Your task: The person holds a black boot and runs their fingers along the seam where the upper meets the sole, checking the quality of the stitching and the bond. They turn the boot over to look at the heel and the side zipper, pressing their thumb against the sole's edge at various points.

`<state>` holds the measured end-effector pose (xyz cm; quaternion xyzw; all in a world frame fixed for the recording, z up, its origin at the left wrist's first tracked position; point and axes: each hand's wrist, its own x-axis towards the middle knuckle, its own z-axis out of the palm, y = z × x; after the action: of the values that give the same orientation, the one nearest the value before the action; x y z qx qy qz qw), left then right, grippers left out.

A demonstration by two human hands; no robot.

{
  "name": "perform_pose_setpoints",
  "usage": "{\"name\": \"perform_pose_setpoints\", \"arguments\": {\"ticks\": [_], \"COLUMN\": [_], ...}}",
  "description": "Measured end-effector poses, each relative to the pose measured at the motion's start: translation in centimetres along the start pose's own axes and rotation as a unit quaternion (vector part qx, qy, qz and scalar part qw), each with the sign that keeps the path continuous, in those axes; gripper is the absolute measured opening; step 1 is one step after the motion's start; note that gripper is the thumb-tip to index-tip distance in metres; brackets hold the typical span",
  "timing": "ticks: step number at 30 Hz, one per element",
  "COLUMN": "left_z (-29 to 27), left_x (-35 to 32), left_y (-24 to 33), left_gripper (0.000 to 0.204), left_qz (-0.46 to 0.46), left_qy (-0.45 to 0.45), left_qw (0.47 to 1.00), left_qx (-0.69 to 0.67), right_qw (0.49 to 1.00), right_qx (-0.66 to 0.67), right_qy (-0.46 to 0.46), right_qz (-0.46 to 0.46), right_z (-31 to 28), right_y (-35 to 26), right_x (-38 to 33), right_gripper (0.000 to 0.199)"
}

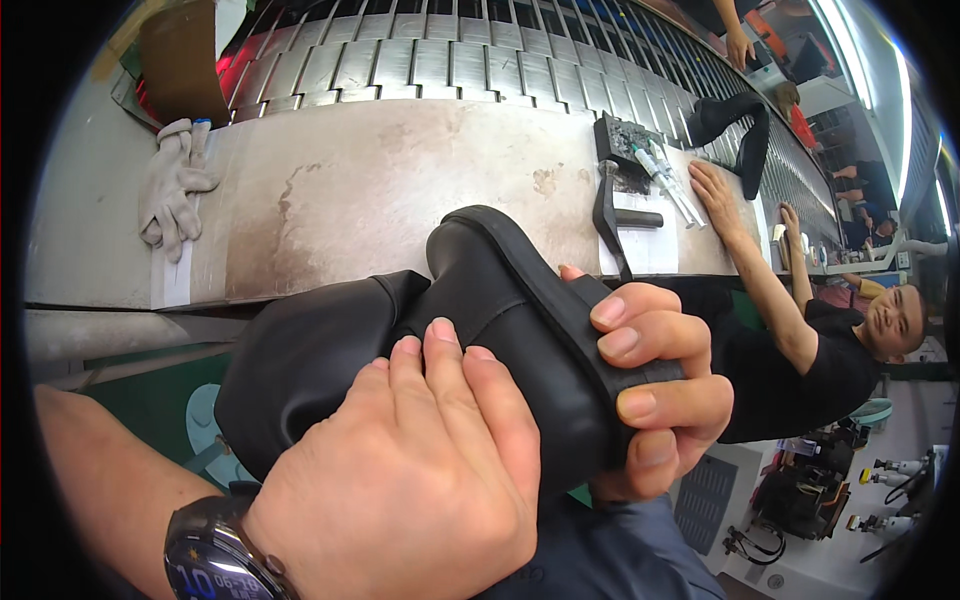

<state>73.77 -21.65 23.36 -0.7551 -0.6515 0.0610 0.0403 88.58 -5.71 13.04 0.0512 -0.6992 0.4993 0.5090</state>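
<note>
A black leather-look boot (490, 290) lies tilted in front of me at the bench edge, its rounded toe toward the bench and its soft shaft sagging to the left. My right hand (665, 385) is closed around the sole side, with its fingers curled over the edge. My left hand (420, 460), with a dark watch on the wrist, lies across the boot's upper. Its fingers are close together and pressed on the leather near a seam; the thumb is hidden.
Beyond the bench top (400, 190) runs a slatted metal conveyor (450, 65). Grey work gloves (178, 190) lie at the left. Toward the right are a hammer (635, 217), syringe-like tubes (668, 182) and another black boot (745, 125). A co-worker's hand (715, 200) rests on the bench.
</note>
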Motion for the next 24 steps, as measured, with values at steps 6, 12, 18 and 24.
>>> {"name": "perform_pose_setpoints", "arguments": {"ticks": [6,12,18,24], "left_z": [-0.5,3.0,5.5,16.9], "left_x": [-0.3,-1.4,-2.3,1.5], "left_y": [-3.5,-6.8,-8.9,-16.0], "left_gripper": [0.039,0.043,0.040,0.050], "left_qz": [0.083,0.120,0.048,0.073], "left_qy": [0.033,0.132,0.251,0.269], "left_qw": [0.996,0.983,0.966,0.960], "left_qx": [0.005,-0.036,-0.051,-0.037], "right_qw": [0.997,0.985,0.929,0.891], "right_qx": [-0.043,-0.147,-0.286,-0.353], "right_qy": [-0.061,-0.062,-0.089,-0.243], "right_qz": [0.016,-0.062,-0.216,-0.147], "right_z": [0.8,2.9,5.2,5.3], "right_y": [-0.7,0.0,1.9,10.5], "right_x": [1.7,0.8,2.4,-3.8], "right_gripper": [0.022,0.041,0.036,0.032]}}
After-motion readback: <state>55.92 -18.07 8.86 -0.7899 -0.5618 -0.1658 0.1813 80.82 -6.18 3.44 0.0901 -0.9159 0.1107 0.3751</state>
